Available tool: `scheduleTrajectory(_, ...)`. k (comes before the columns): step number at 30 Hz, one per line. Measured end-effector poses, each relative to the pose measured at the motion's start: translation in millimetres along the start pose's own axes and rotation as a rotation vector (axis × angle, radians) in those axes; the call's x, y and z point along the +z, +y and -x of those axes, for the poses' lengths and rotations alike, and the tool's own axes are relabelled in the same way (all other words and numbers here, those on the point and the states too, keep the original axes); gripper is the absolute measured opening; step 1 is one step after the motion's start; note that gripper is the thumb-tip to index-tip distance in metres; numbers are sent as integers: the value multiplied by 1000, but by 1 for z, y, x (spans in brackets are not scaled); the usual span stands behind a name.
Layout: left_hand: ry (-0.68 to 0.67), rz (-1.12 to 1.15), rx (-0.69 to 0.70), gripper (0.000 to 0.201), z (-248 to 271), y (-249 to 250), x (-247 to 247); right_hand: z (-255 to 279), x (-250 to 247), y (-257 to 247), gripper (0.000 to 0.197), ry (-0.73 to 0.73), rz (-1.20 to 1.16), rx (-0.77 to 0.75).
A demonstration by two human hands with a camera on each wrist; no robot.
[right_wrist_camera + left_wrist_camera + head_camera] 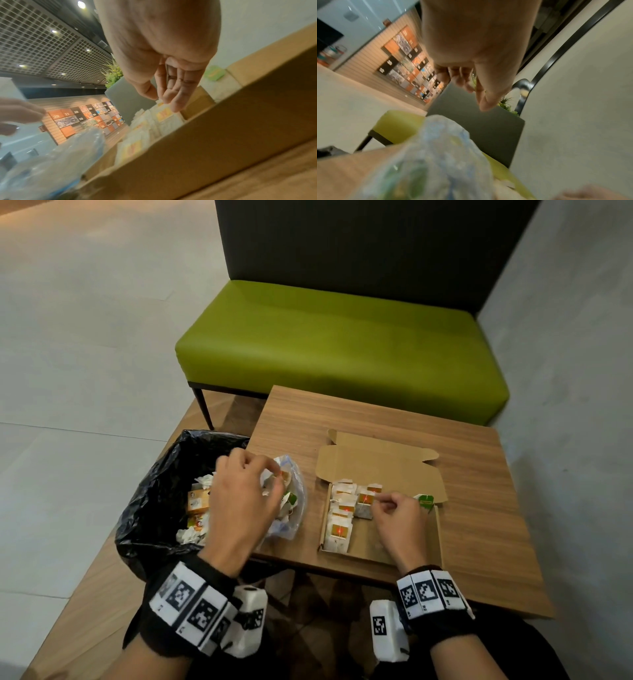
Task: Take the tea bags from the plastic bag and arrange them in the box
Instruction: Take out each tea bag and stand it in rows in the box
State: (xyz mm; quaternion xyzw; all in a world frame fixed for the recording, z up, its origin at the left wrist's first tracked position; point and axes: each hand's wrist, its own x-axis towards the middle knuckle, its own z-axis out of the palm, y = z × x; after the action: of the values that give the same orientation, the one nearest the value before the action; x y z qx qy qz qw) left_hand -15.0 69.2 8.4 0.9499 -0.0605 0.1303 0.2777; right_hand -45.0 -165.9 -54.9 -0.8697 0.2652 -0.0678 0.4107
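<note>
Head view: box (430, 546) holds tea bags (339, 530); left hand (239, 501) pinches plastic bag (291, 508).

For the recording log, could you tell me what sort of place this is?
Probably a public lounge or lobby: a green bench by a low wooden table, a grid ceiling, and a wall of numbered panels.

The box (434, 542) lies open upward, its near right floor bare; tea bags (342, 518) fill its left. The raised lid (380, 470) blocks the far side. A bin (150, 508) flanks the counter (479, 508) on the left.
</note>
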Motion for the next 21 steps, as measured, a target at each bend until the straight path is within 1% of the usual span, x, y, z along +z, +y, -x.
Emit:
scheduleTrajectory(1,-53,-50,-28,20,-6,-8,-1,4,2,-9,15,12,2,-63)
scheduleTrajectory(3,-211,-103,-75,28,-13,-19,-1,14,8,-30,13,-8,-5,-208)
scheduleTrajectory(5,-322,-179,-73,27,-14,-23,2,21,17,-51,13,-84,-9,-341)
scheduleTrajectory(7,-395,-226,-56,28,-13,-23,7,26,27,-71,13,-195,21,-427)
scheduleTrajectory(9,-409,-189,-58,34,-12,-24,9,28,38,-88,16,-288,143,-474)
scheduleTrajectory(11,-385,-104,-76,42,-12,-24,10,27,49,-98,23,-332,305,-494)
scheduleTrajectory(14,-369,-21,-89,48,-11,-24,9,23,60,-105,35,-294,425,-493)
scheduleTrajectory(16,-374,21,-95,50,-9,-26,9,21,64,-105,37,-263,438,-498)
scheduleTrajectory(19,-385,71,-105,52,-6,-29,9,19,70,-105,40,-282,513,-559)
scheduleTrajectory(21,-377,97,-101,51,-5,-29,8,20,73,-104,38,-282,575,-596)
